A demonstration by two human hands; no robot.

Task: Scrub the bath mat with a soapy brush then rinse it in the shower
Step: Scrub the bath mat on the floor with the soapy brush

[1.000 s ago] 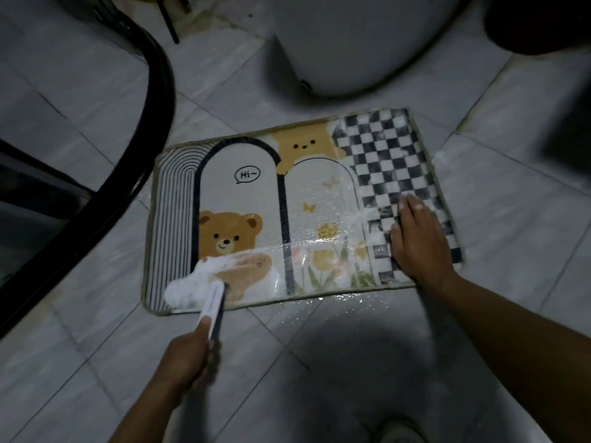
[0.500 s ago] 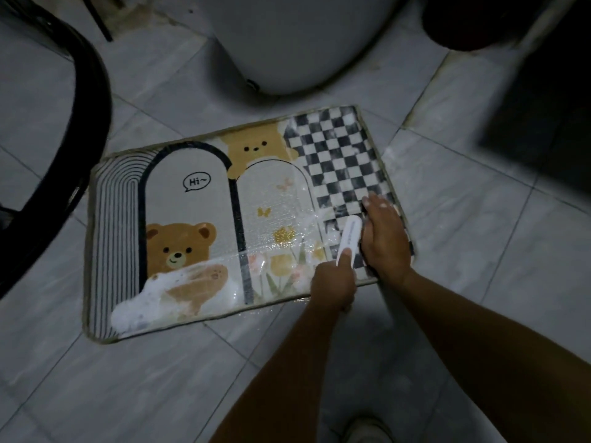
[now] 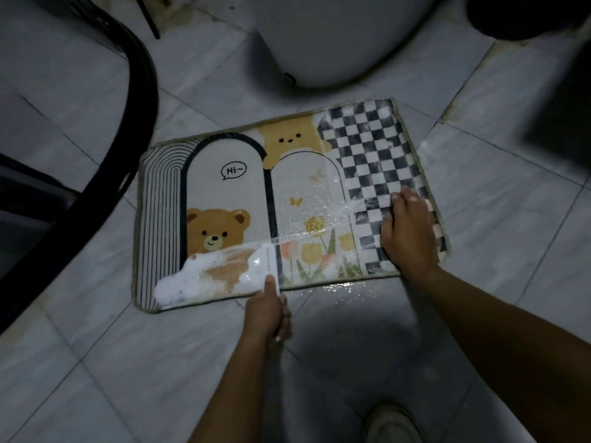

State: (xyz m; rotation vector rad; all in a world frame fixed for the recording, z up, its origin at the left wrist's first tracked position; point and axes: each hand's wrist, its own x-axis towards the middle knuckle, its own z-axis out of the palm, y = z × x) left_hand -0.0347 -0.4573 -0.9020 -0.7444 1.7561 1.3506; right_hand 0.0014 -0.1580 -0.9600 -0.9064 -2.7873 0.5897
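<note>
Lathered: foam (image 3: 179, 282) only along lower-left edge of bath mat (image 3: 224, 199).
Left hand (image 3: 267, 310): curled round brush (image 3: 269, 262).
Right hand (image 3: 409, 231): flat, pinning checkered end.
Remaining: most scrubbing, whole rinse.

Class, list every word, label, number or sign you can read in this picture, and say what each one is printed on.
"Hi~": inside the speech bubble printed on the bath mat, above the brown bear.
Faint marks along the brush: too small and blurred to read.
No other text, number or brand can be read.
</note>
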